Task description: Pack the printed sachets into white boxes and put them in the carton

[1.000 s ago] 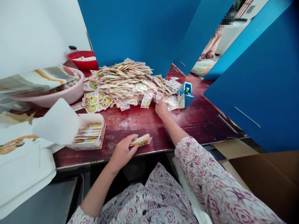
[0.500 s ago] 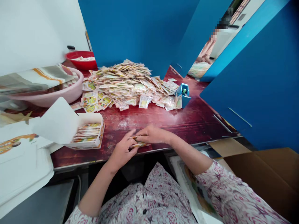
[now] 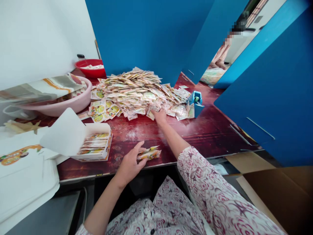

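Near the front edge of the table, my left hand (image 3: 130, 163) has its thumb and fingers around one end of a small stack of sachets (image 3: 153, 153). The stack lies on the tabletop. My right hand (image 3: 159, 117) is stretched forward to the front of a big heap of printed sachets (image 3: 137, 89). Its fingertips touch the sachets there, but they blend into the heap and I cannot make out their grip. To the left of my left hand stands an open white carton (image 3: 110, 145) with a row of sachets (image 3: 95, 143) upright inside.
A pink basin (image 3: 83, 99) with a striped cloth (image 3: 56, 86) over it stands at the left, a red bowl (image 3: 93, 70) behind. Flat white cartons (image 3: 26, 182) are stacked front left. A blue tape dispenser (image 3: 197, 106) sits right of the heap. Blue panels (image 3: 151, 36) bound the table.
My right hand has left the small stack and moved forward to the heap. My left hand stays at the stack near the table edge. The view has shifted slightly.
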{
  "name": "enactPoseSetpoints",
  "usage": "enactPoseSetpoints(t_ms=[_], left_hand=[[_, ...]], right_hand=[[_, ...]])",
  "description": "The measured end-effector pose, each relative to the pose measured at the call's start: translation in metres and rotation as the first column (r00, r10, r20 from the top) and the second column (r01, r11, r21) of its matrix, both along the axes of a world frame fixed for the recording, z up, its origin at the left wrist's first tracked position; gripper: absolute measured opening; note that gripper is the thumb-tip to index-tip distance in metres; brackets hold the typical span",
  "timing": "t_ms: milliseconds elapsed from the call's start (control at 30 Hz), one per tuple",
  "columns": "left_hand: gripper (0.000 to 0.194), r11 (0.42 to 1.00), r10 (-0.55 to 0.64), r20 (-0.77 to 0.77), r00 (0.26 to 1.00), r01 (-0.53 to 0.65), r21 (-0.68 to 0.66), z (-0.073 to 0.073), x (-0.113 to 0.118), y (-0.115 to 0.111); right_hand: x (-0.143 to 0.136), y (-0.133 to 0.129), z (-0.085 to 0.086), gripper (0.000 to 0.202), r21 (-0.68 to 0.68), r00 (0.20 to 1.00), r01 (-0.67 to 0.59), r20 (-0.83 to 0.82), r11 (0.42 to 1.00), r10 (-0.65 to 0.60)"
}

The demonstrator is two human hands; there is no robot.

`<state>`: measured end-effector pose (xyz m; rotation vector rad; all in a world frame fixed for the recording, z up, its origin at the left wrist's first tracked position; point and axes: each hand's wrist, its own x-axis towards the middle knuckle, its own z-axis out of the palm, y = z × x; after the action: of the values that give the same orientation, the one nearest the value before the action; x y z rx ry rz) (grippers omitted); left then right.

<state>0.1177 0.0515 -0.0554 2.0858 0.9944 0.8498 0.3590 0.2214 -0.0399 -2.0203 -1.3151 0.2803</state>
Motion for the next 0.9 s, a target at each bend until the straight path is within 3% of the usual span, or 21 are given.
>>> enactPoseSetpoints(t_ms=[100,200,233,300,400,500,600,667,700,733,767,833,900], left_hand=[[0.047,1.0,-0.013,-0.007,1.0,0.014,0.023,0.0,0.001,0.002],[0.023,0.991,-0.062,0.013,0.998,0.06,0.116,0.001,0.002,0.004],[0.019,0.986,-0.073,0.027,0.997,0.069,0.152,0.001,0.003,0.004],[0.017,0.972,-0.074,0.05,0.996,0.06,0.227,0.001,0.004,0.004],[0.013,0.942,-0.017,0.043,0.999,0.001,0.334,0.001,0.005,0.003],[0.01,0.924,-0.017,0.002,1.0,0.015,0.382,0.001,0.005,0.002],[0.011,0.93,-0.103,-0.014,0.995,0.101,0.353,0.0,0.003,0.002],[0.012,0.935,-0.123,0.016,0.992,0.11,0.336,0.0,0.002,0.002],[0.011,0.938,-0.12,0.035,0.992,0.102,0.333,0.0,0.002,0.002],[0.01,0.939,-0.115,0.053,0.992,0.091,0.333,0.001,0.002,0.002],[0.01,0.939,-0.112,0.064,0.992,0.084,0.334,0.001,0.002,0.002],[0.01,0.942,-0.11,0.068,0.992,0.083,0.324,0.003,0.003,0.002],[0.014,0.953,-0.098,0.057,0.994,0.077,0.294,0.003,0.002,0.001]], right_hand=[[-0.003,-0.017,0.006,0.039,-0.025,0.998,-0.022,-0.051,0.999,0.02],[0.0,-0.049,0.023,0.031,-0.069,0.974,-0.228,-0.001,0.971,0.228],[-0.001,-0.062,0.03,0.028,-0.116,0.935,-0.347,0.032,0.931,0.352],[-0.005,-0.088,0.043,0.022,-0.258,0.794,-0.567,0.084,0.783,0.602],[-0.022,-0.122,0.054,0.015,-0.412,0.601,-0.705,0.086,0.578,0.794],[-0.04,-0.144,0.052,0.031,-0.369,0.519,-0.776,0.087,0.512,0.85],[-0.038,-0.147,0.042,0.039,-0.306,0.493,-0.823,0.033,0.479,0.869],[-0.02,-0.133,0.036,0.04,-0.287,0.603,-0.773,-0.056,0.566,0.796],[-0.006,-0.123,0.034,0.039,-0.278,0.683,-0.716,-0.089,0.64,0.725],[0.011,-0.111,0.032,0.037,-0.249,0.796,-0.594,-0.051,0.765,0.602],[0.029,-0.097,0.03,0.034,-0.217,0.86,-0.497,0.007,0.84,0.51],[0.065,-0.071,0.027,0.039,-0.155,0.938,-0.261,0.194,0.953,0.289],[0.096,-0.049,0.021,0.056,-0.188,0.913,-0.09,0.377,0.978,0.156]])
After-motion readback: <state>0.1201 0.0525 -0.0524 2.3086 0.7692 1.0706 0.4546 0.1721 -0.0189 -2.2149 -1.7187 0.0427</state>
